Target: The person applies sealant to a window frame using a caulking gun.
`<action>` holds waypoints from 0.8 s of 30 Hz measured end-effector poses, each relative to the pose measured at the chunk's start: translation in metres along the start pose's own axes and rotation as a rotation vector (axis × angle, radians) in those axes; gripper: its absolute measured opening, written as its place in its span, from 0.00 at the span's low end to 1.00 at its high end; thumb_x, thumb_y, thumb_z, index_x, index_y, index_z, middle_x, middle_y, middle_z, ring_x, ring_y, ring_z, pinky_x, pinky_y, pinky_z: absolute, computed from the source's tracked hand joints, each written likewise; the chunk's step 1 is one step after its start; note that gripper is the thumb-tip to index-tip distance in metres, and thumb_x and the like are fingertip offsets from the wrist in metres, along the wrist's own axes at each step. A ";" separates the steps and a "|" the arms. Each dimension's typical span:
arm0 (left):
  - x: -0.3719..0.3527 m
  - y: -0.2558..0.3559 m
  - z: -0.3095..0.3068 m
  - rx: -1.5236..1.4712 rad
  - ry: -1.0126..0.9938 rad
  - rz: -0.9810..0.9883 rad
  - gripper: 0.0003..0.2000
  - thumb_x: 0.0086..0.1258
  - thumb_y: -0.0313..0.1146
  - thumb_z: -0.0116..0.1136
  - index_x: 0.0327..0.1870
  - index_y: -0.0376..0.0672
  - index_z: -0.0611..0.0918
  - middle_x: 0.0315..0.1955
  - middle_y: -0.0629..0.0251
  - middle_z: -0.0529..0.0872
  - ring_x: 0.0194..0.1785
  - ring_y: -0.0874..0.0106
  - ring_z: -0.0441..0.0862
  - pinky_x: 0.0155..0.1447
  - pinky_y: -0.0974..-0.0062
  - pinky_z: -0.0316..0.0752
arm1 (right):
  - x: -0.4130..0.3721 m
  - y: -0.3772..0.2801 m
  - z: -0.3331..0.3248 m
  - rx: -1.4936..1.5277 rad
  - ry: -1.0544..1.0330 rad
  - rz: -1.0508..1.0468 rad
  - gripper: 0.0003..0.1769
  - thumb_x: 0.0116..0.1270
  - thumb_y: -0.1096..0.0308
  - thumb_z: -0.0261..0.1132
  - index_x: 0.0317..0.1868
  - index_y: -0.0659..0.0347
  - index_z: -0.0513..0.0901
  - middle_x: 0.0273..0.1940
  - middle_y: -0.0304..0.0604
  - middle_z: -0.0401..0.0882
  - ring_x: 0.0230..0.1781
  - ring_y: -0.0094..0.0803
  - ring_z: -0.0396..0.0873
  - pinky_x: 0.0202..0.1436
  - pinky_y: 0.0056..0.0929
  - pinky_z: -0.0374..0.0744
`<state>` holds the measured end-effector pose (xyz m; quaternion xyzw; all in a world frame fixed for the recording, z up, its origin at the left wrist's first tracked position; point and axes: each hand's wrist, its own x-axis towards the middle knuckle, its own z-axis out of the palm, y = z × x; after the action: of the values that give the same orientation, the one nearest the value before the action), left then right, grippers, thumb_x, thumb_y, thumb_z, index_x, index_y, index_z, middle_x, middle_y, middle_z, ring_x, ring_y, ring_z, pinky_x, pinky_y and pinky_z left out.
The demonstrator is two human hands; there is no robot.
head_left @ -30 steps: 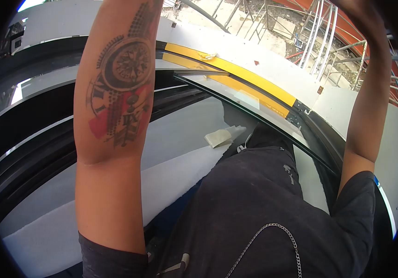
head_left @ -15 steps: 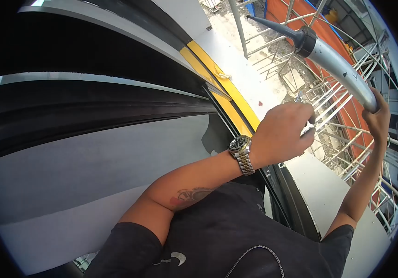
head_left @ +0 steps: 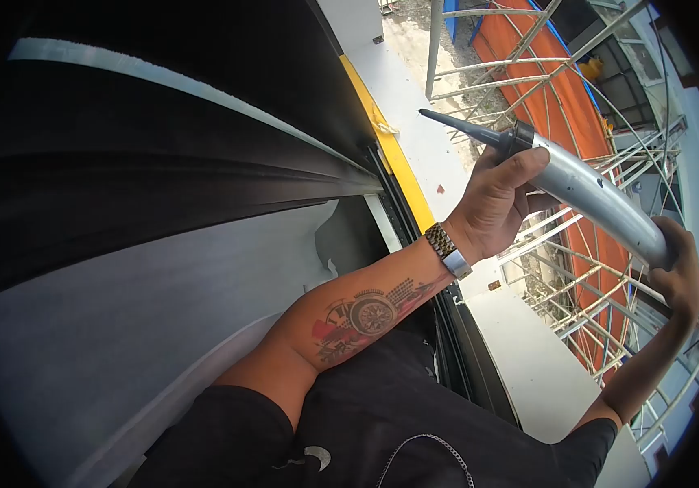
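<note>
A silver sausage-type caulking gun (head_left: 602,195) with a dark collar and a long grey tapered nozzle (head_left: 459,124) slants across the upper right of the head view. Its nozzle points up and left. My left hand (head_left: 492,199), with a watch at the wrist, grips the barrel just behind the collar, thumb on top and the other fingers partly hidden behind it. At the rear end, my right hand (head_left: 679,264) is wrapped round the gun; the handle and trigger are hidden by it.
Left of me are dark frame profiles (head_left: 162,163) and a grey panel (head_left: 146,325). Yellow tape (head_left: 410,191) runs along a white ledge (head_left: 410,98). Beyond and below stand white scaffold pipes (head_left: 496,77) and an orange sheet (head_left: 520,49).
My left hand has turned over and taken hold of the barrel behind the collar. The gun has come lower, with my right hand still on its rear end.
</note>
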<state>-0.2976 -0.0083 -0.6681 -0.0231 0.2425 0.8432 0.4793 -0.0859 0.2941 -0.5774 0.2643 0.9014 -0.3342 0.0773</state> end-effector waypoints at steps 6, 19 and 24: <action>-0.003 0.002 0.000 -0.105 0.120 0.060 0.26 0.66 0.47 0.71 0.57 0.42 0.75 0.54 0.57 0.81 0.62 0.63 0.82 0.71 0.56 0.80 | -0.015 0.045 0.029 -0.224 1.178 -0.418 0.22 0.62 0.76 0.68 0.58 0.68 0.83 0.46 0.49 0.85 0.55 0.44 0.81 0.67 0.42 0.76; -0.019 0.010 -0.059 -0.118 0.285 0.066 0.26 0.63 0.47 0.71 0.55 0.40 0.76 0.52 0.53 0.84 0.61 0.59 0.84 0.71 0.53 0.80 | 0.057 0.051 0.146 -0.015 1.105 0.205 0.56 0.55 0.67 0.83 0.74 0.78 0.56 0.69 0.60 0.66 0.71 0.46 0.69 0.77 0.39 0.69; -0.022 0.014 -0.066 -0.096 0.302 0.051 0.27 0.62 0.49 0.71 0.54 0.40 0.77 0.51 0.53 0.86 0.59 0.58 0.85 0.70 0.53 0.81 | 0.069 0.101 0.143 0.189 1.107 0.063 0.43 0.58 0.66 0.83 0.69 0.75 0.71 0.64 0.55 0.77 0.65 0.39 0.77 0.72 0.36 0.72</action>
<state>-0.3102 -0.0599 -0.7151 -0.1666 0.2717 0.8526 0.4142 -0.0962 0.2950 -0.7653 0.4327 0.7654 -0.2224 -0.4213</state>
